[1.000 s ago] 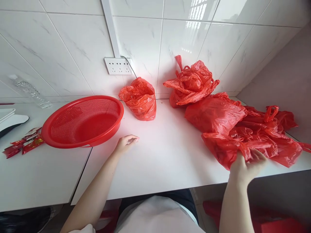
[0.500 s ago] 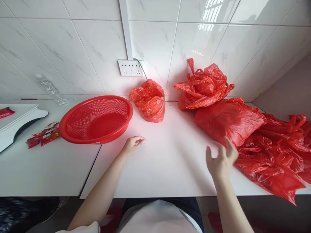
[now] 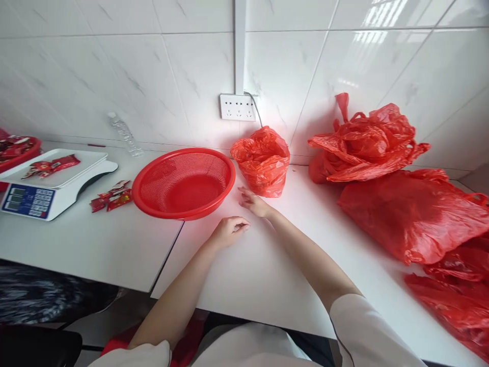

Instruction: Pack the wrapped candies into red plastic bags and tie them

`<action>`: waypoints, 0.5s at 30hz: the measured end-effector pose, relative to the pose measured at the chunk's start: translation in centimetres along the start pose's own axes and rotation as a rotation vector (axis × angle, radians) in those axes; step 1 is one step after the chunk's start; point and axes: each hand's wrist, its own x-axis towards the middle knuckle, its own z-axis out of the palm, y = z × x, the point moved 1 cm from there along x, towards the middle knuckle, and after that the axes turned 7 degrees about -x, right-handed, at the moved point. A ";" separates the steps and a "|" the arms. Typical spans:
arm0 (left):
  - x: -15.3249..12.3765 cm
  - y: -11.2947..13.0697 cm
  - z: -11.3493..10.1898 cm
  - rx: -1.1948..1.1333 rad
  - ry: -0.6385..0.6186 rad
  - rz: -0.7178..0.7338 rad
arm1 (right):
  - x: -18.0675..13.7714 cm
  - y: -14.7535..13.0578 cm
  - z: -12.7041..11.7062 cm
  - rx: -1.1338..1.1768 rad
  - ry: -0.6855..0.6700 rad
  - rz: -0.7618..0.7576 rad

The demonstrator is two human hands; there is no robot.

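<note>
My left hand (image 3: 230, 232) rests low over the white table, fingers curled in toward the thumb, and nothing shows in it. Just beyond it, my right hand (image 3: 255, 203) reaches across to the left with fingers stretched out and holding nothing. It lies between the red plastic basket (image 3: 183, 209) and a crumpled red plastic bag (image 3: 263, 165), very close to the bag's lower front. The basket's perforated inside holds nothing that I can see. What the standing bag contains is hidden.
On the left stands a white digital scale (image 3: 57, 188) with red packets (image 3: 53, 165) on its pan; more packets (image 3: 112, 196) lie beside it. A clear bottle (image 3: 125, 133) is near the wall. Full red bags (image 3: 412, 209) crowd the right. A dark-clothed person (image 3: 49, 293) is at left.
My right hand has swung from the bags at the right over to the left, in front of the standing bag. The view has turned left, bringing the scale in. My left hand stays curled.
</note>
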 end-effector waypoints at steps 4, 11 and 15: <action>-3.4 2.3 -2.0 0.075 0.038 0.109 | -0.1 2.4 -0.9 0.018 0.212 0.198; -10.8 3.1 -9.3 0.225 0.630 0.369 | -6.1 4.4 -1.3 -0.097 0.251 0.148; -12.2 2.0 -14.3 0.424 1.226 0.156 | -7.6 3.2 0.1 -0.234 0.272 0.018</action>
